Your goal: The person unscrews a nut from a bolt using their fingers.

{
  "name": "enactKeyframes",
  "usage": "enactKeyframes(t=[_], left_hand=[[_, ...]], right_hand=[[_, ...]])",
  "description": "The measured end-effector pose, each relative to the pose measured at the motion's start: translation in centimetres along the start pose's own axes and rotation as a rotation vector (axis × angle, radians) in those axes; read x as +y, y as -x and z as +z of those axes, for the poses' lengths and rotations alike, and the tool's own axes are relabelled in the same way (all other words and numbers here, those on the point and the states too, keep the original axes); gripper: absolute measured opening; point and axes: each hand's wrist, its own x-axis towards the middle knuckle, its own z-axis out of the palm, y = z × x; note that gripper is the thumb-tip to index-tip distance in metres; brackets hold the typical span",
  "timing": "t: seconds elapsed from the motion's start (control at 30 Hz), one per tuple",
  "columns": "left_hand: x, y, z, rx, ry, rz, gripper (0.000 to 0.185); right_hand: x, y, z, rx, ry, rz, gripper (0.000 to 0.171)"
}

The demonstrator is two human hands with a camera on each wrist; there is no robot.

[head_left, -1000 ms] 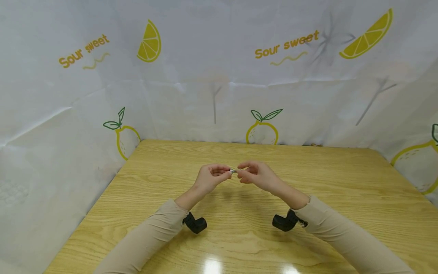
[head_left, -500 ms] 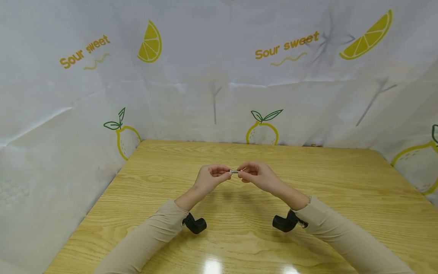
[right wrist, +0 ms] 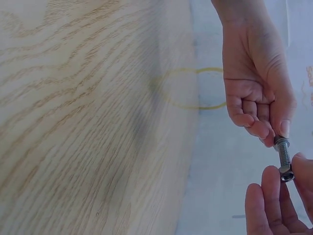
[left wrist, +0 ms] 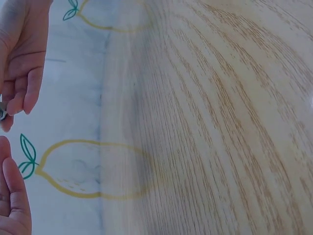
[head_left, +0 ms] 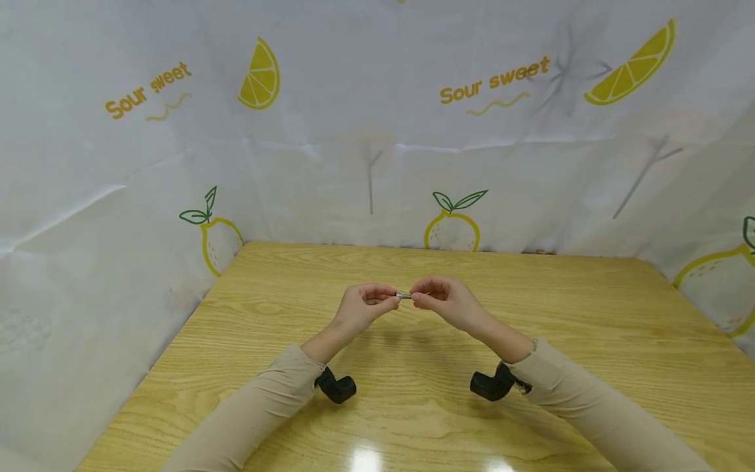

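Note:
Both hands are raised a little above the middle of the wooden table (head_left: pixel 413 419). Between them is a small metal bolt (head_left: pixel 404 296) lying level. My left hand (head_left: pixel 386 299) pinches its head end with thumb and fingertips. In the right wrist view the bolt (right wrist: pixel 282 151) shows threaded, with a hex nut (right wrist: pixel 286 172) on its end. There my left hand (right wrist: pixel 268 137) reaches in from above, and my right hand (right wrist: pixel 293 178) pinches the nut. In the head view my right hand (head_left: pixel 420 296) meets the bolt from the right. The left wrist view shows only a sliver of metal (left wrist: pixel 2 113) at its left edge.
A white cloth backdrop (head_left: pixel 377 131) printed with lemons walls the table at the back and on both sides. Black wrist cameras (head_left: pixel 336 385) (head_left: pixel 489 383) hang under the beige sleeves. Bare wood lies all round the hands.
The right hand's fingers have shifted very slightly at the nut end. Both hands and the bolt stay in the same place.

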Motion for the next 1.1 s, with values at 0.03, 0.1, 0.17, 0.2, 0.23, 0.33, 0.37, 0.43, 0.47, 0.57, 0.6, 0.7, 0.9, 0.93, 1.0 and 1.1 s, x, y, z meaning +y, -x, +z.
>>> enactKeyframes(t=[0.03,0.1,0.17,0.2,0.23,0.33,0.37,0.43,0.47,0.57,0.6,0.7,0.9,0.93,1.0,1.1], left_hand=[[-0.01,0.01,0.00,0.000,0.003,0.001,0.024],[-0.08,0.01,-0.01,0.001,0.007,0.005,0.023],[-0.16,0.03,-0.01,0.001,0.009,0.010,0.023],[-0.17,0.04,-0.02,0.002,0.012,0.008,0.023],[-0.19,0.05,-0.02,0.003,0.013,0.007,0.022],[-0.19,0.04,-0.02,-0.001,0.012,0.006,0.022],[-0.16,0.02,-0.02,-0.002,0.015,0.001,0.022],[-0.17,-0.02,0.00,-0.003,0.010,0.002,0.022],[-0.17,-0.05,0.01,-0.003,0.009,0.001,0.022],[-0.14,-0.10,0.04,0.001,0.007,-0.004,0.022],[-0.11,-0.11,0.05,0.003,0.008,-0.005,0.022],[-0.09,-0.11,0.07,0.008,0.001,0.004,0.022],[-0.05,-0.06,0.04,0.016,0.010,0.001,0.021],[-0.04,-0.05,0.02,0.017,0.012,0.000,0.021],[-0.09,-0.07,-0.01,0.014,0.015,0.006,0.021],[-0.19,-0.09,-0.07,0.006,0.010,0.014,0.022]], right_hand=[[0.00,-0.01,0.01,0.005,0.013,-0.003,0.027],[-0.01,-0.03,0.05,0.014,0.038,-0.003,0.028],[0.01,-0.05,0.11,0.018,0.047,0.002,0.029],[0.03,-0.06,0.14,0.017,0.045,0.004,0.029],[0.07,-0.05,0.14,0.014,0.043,0.004,0.030],[0.24,-0.04,0.12,0.009,0.053,-0.001,0.029],[0.30,-0.03,0.11,0.006,0.061,-0.005,0.028],[0.36,-0.03,0.06,0.001,0.064,-0.008,0.028],[0.38,-0.05,0.04,-0.002,0.063,-0.008,0.027],[0.40,-0.08,-0.03,-0.013,0.050,-0.003,0.026],[0.40,-0.09,-0.04,-0.013,0.045,0.002,0.026],[0.31,-0.12,-0.08,-0.012,0.037,0.012,0.027],[0.24,-0.16,-0.08,-0.014,-0.001,0.010,0.027],[0.23,-0.16,-0.05,-0.010,-0.004,0.012,0.026],[0.18,-0.16,-0.01,-0.001,0.018,0.010,0.026],[0.06,-0.14,0.03,0.010,0.053,0.008,0.026]])
